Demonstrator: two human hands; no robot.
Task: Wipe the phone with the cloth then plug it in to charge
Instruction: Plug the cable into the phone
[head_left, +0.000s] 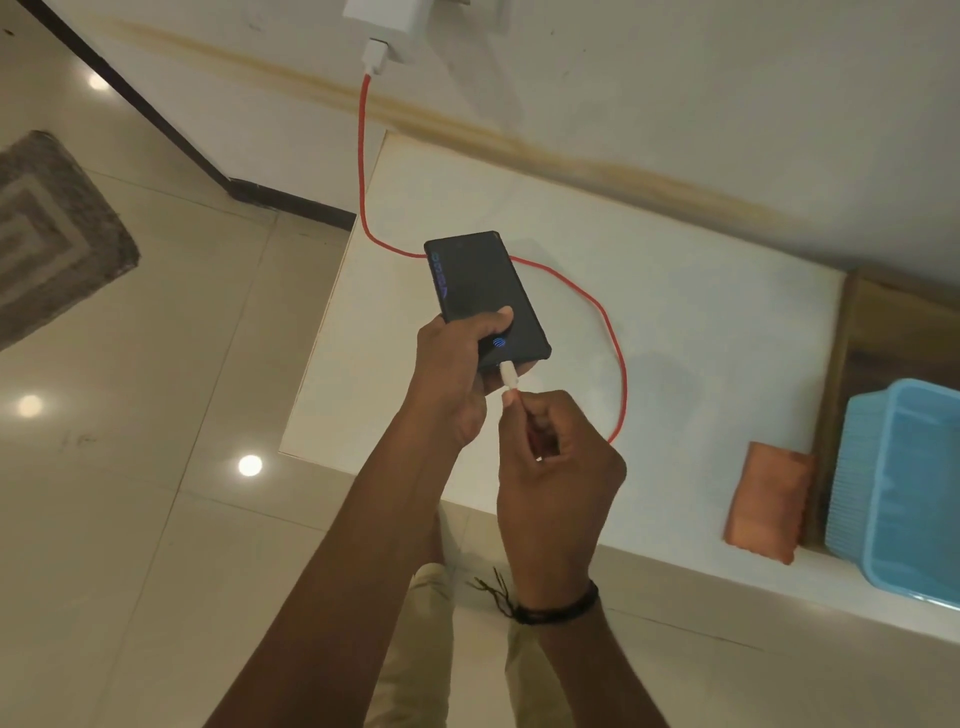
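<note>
My left grip (451, 371) held the phone (485, 299) above the white desk (691, 332), thumb across the lower screen; screen lit, fingerprint icon showing. My right grip (558, 467) pinched the white plug (509, 376) of the red cable (615, 353) — plug seated at the phone's bottom edge, just ahead of my fingertips. Cable looped over the desk up to the white charger (382, 26) on the wall. Orange cloth (769, 501) lay folded on the desk, well right of both grips — beside a blue tray (904, 488).

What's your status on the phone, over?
Left hand holds phone. Right hand pinches cable plug at its port. Cloth set aside. Nothing blocking.
</note>
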